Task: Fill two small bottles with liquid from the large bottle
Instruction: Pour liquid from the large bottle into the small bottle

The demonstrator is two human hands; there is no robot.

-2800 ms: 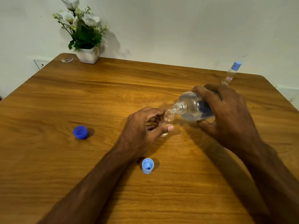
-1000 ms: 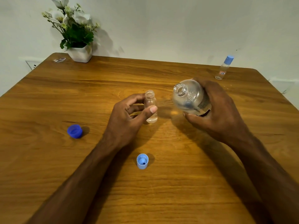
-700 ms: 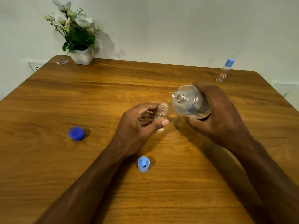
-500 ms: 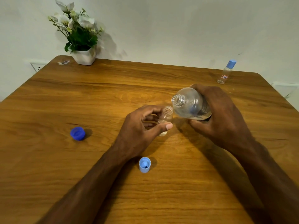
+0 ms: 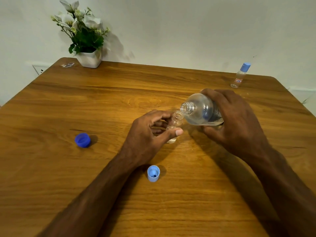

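Where caps (image 5: 153, 173) lie, potted flowers (image 5: 83, 36) beyond.

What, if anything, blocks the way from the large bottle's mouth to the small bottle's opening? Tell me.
Nothing visible does. The large bottle, gripped by the right hand, is tilted with its uncapped mouth right beside the open neck of the small bottle held by the left hand. Both caps lie apart on the table.
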